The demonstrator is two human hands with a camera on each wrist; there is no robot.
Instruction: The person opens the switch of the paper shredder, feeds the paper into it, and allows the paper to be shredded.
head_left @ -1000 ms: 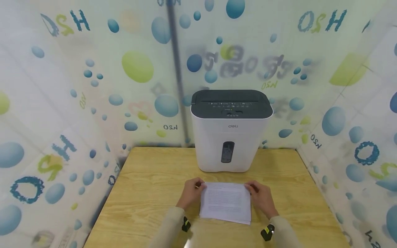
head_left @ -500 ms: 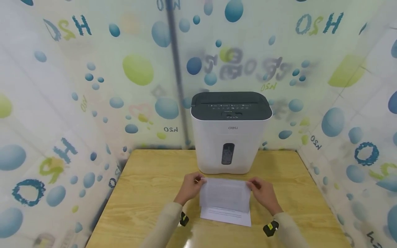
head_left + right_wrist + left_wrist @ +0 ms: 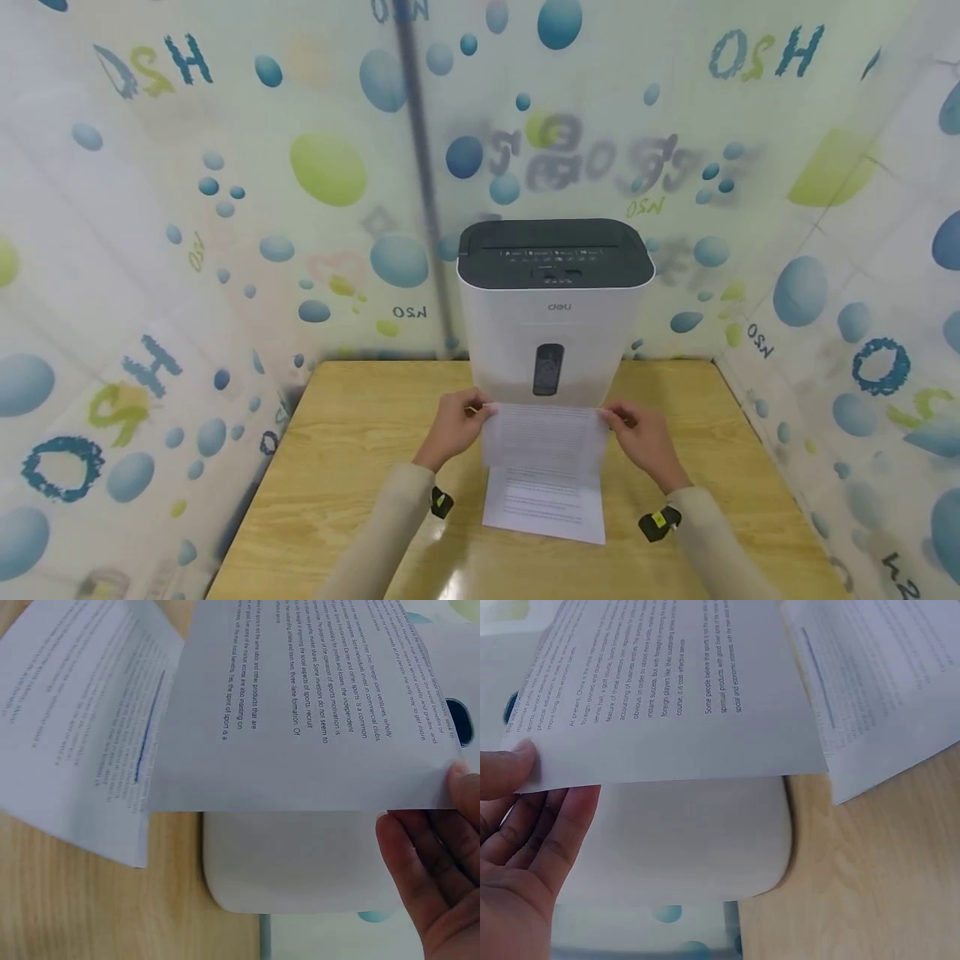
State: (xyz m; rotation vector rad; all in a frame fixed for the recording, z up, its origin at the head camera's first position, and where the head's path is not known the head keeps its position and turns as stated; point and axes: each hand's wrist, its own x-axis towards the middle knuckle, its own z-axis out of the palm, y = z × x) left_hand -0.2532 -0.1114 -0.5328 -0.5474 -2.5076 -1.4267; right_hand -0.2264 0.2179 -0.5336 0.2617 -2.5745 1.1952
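Note:
A printed sheet of paper [image 3: 543, 437] hangs between both hands, raised off the table. My left hand [image 3: 457, 423] pinches its upper left corner, thumb on top and fingers beneath, as the left wrist view shows. At the upper right corner my right hand [image 3: 643, 435] pinches the same sheet. Below it on the table lies more printed paper [image 3: 543, 504], partly covered by the raised sheet. Directly behind the hands stands a white paper shredder [image 3: 502, 342] with a dark grey top [image 3: 555, 254]; the sheet's upper edge overlaps its lower front in the head view.
The wooden table [image 3: 360, 467] extends to both sides of the paper. A patterned curtain wall [image 3: 330, 233] with blue and green dots encloses the back and sides. A dark window [image 3: 548, 369] shows on the shredder's front.
Both hands have lifted the top sheet off the paper beneath and carried it up and forward toward the shredder. More of the lower paper now shows.

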